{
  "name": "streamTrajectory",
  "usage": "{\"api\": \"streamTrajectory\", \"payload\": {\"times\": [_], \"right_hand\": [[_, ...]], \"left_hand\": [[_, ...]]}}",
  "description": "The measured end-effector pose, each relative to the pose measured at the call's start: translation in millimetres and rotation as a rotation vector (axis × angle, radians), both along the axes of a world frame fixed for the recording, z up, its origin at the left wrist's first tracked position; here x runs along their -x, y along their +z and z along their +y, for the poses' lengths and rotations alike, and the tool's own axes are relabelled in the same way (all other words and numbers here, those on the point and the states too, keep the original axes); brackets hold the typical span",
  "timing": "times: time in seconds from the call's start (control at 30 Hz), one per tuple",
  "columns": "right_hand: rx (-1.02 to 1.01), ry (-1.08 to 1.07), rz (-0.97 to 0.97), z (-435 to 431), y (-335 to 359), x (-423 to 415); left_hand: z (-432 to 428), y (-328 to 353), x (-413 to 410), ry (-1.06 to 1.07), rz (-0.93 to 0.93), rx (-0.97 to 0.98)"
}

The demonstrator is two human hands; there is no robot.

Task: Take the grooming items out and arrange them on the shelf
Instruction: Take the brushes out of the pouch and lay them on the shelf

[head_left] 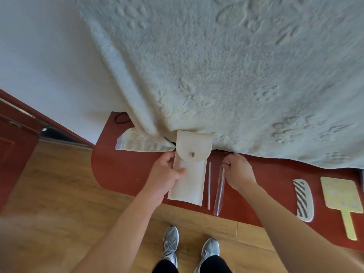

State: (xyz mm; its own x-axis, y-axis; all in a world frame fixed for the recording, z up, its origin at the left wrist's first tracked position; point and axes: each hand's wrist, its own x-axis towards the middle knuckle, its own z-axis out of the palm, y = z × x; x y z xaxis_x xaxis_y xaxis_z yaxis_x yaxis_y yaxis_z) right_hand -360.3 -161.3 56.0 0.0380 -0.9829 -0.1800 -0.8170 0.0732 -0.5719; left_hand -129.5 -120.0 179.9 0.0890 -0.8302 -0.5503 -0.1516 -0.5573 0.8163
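A cream fabric pouch [190, 180] with a metal snap lies on the red-brown shelf [126, 172], its flap closed. My left hand [164, 174] grips the pouch's left edge, thumb on top. My right hand [237, 171] pinches the top of a thin tool in a clear plastic sleeve [219, 192] that lies to the right of the pouch. Between pouch and sleeve lies a slim white stick [209, 186]. Farther right on the shelf are a white comb [303, 200] and a yellow hand mirror [342, 201].
A thick cream blanket [216, 66] hangs over the back of the shelf. A folded striped cloth [141, 143] lies left of the pouch and a black hair tie [121, 117] behind it. Wood floor [59, 190] and my grey shoes [171, 243] are below.
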Motion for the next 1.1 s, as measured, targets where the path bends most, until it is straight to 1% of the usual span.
{"api": "streamTrajectory", "payload": {"times": [0.3, 0.57, 0.77, 0.97, 1.1], "right_hand": [[0.008, -0.026, 0.035, 1, -4, -4], [0.050, -0.070, -0.035, 7, 24, -7], [0.175, -0.083, -0.115, 24, 77, -19], [0.385, 0.025, -0.125, 45, 122, -44], [0.460, 0.068, -0.143, 54, 140, -57]], "left_hand": [[-3, 0, -3, -0.016, -0.023, -0.025], [0, 14, -12, -0.040, 0.013, -0.021], [4, 31, -18, -0.036, 0.030, 0.004], [10, 49, -21, -0.045, 0.037, 0.032], [15, 57, -27, -0.049, 0.040, 0.050]]}}
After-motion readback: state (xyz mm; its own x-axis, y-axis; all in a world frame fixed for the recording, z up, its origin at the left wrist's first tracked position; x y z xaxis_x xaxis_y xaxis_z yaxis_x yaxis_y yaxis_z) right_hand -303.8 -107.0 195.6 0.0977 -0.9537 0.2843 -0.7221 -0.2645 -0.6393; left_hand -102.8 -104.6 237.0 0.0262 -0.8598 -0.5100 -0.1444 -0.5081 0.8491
